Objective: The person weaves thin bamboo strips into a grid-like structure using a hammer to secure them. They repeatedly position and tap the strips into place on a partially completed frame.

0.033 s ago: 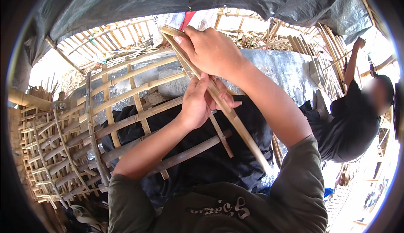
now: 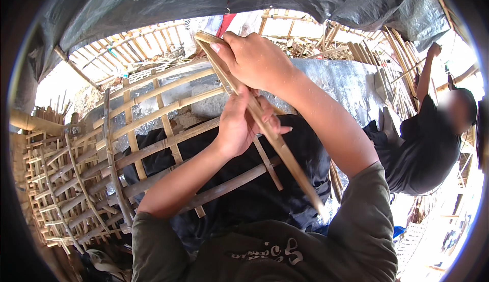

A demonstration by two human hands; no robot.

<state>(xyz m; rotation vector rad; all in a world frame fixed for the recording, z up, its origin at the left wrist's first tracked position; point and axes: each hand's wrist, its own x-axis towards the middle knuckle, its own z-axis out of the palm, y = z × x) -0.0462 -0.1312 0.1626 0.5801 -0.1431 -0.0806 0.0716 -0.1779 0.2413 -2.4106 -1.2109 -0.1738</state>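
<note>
A long split bamboo strip [image 2: 294,167] slants from the upper middle down to the right, above the black cloth over my legs. My right hand [image 2: 261,62] is closed round its upper end, thumb along the strip. Lower down, my left hand [image 2: 238,124] holds the same strip between thumb and fingers, some fingertips sticking out past its right side. Behind both hands runs a thinner slat [image 2: 268,162]; its upper part is partly hidden, so I cannot tell how it meets the strip. To the left lies a bamboo lattice [image 2: 168,140] of crossed slats, its right ends reaching under my hands.
A denser bamboo lattice [image 2: 56,185] stands at the far left. Beyond my hands is a grey stone-like slab [image 2: 333,78]. Another person [image 2: 425,144] in black sits at the right, one arm raised near upright bamboo strips [image 2: 402,73]. Dark plastic sheeting [image 2: 168,4] hangs overhead.
The lower end of the bamboo strip has swung slightly left and down. My left hand has shifted a little along with it, while my right hand keeps its place.
</note>
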